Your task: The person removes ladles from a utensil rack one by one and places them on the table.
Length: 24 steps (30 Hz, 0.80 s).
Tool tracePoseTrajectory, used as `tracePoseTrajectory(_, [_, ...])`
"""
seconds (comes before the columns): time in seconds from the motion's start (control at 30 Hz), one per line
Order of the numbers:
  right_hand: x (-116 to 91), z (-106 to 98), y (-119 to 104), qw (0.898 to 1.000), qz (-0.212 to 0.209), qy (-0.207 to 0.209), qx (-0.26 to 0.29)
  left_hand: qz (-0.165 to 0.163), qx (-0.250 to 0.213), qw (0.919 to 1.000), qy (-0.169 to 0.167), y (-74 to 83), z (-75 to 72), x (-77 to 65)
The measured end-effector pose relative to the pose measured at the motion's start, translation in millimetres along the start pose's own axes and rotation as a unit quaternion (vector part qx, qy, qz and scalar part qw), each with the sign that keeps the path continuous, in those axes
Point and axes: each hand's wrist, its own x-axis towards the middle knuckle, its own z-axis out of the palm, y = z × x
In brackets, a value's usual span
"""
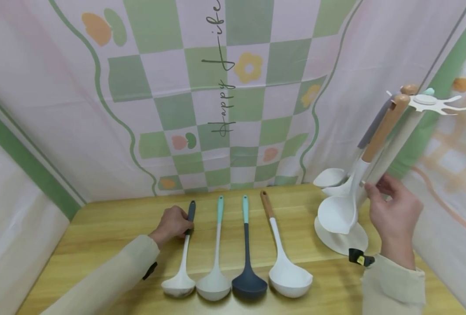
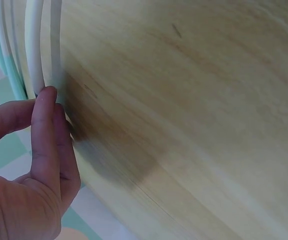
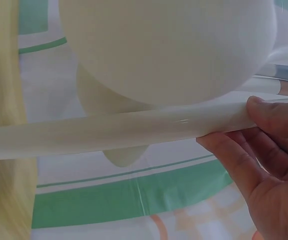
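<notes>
**L hand point(image 1: 173, 222) on grey-handled ladle point(image 1: 179, 283), R hand point(image 1: 396, 210) on utensil stand point(image 1: 399, 141)**

Only the head cam gives us all 4 ladles point(image 1: 250, 286) in a row on the wooden tabletop point(image 1: 114, 227), grey-handled ladle far L, plus a white brown-handled ladle point(image 1: 337, 214) hung on the stand. L wrist cam adds the grip close up: thumb & fingertips nearly together, pinching its ladle. R wrist cam shows us what the head cam half hides: thumb one side of the pole point(image 3: 108, 133), fingers the other, open abt. pole width. Readable txt: "Happy Life", running vert. on the checked cloth point(image 1: 205, 68). L forearm point(image 1: 110, 275) slants in from lower L; R forearm point(image 1: 394, 284) near upright, lower R.
</notes>
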Motion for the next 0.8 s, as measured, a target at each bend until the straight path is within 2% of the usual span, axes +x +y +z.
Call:
tracePoseTrajectory(0.57, [0.6,-2.5,2.5,0.999,0.02,-0.032,-0.019,0.005,0.016,0.9998,0.004,-1.0,1.0,-1.2])
tracePoseTrajectory(0.8, [3.3,-4.1,0.1,0.996,0.059,-0.058,-0.019,-0.004,0.026,0.9996,0.002,1.8,-0.3,-0.9])
